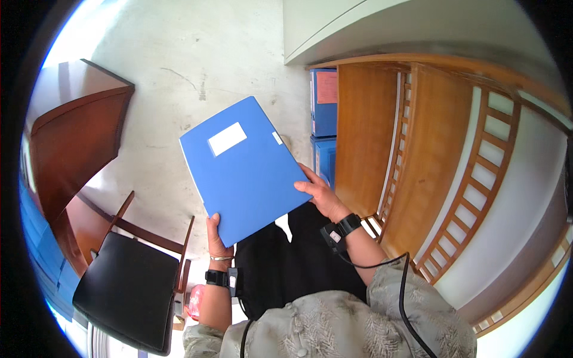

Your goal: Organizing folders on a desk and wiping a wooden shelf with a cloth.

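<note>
A blue file box (245, 179) with a white label on its cover is held in front of me, tilted a little to the left. My left hand (215, 232) grips its lower left corner, thumb along the edge. At its right edge, my right hand (321, 194) has the thumb on the cover and the other fingers round behind, mostly hidden. Just beyond my right hand, more blue file boxes (325, 119) stand by the wooden shelf, one bearing a pink label. Both wrists wear black straps with small devices and cables.
A wooden shelf unit with slatted sides (441, 113) stands on the right below a pale wall. To the left are a dark brown desk (77, 131) and a chair with a black seat (128, 289). Blue boxes (45, 250) line the far left edge. A pink-red object (195, 301) lies near my left forearm.
</note>
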The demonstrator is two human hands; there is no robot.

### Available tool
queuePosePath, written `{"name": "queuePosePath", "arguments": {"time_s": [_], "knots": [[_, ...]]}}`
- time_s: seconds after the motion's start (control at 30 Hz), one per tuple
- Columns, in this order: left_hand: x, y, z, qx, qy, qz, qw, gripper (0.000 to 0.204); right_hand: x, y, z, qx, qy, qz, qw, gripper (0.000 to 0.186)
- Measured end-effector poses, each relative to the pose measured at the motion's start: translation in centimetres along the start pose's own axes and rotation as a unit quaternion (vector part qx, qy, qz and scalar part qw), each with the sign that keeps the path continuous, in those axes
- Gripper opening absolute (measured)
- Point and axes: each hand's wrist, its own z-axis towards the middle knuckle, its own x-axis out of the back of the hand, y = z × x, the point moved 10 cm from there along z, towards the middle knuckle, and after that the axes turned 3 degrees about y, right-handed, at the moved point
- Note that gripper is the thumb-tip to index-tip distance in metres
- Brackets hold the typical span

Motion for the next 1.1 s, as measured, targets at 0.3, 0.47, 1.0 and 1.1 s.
{"name": "queuePosePath", "arguments": {"time_s": [0.3,0.47,1.0,1.1], "knots": [[3.3,6.6,-8.4,-0.105,0.02,-0.158,0.982,0.051,-11.9,-7.6,-3.5,0.052,-0.138,-0.116,0.982,0.077],[3.2,12.8,-11.7,-0.199,-0.064,-0.264,0.942,0.057,-18.2,-12.0,-6.9,0.121,-0.172,-0.116,0.971,0.075],[1.9,29.1,-24.6,-0.341,-0.179,-0.289,0.876,0.088,-41.4,-16.2,-19.7,0.375,-0.229,-0.098,0.893,0.077],[6.1,30.5,-24.0,-0.364,-0.179,-0.301,0.863,0.074,-46.1,-13.0,-20.5,0.389,-0.236,-0.123,0.882,0.08]]}}
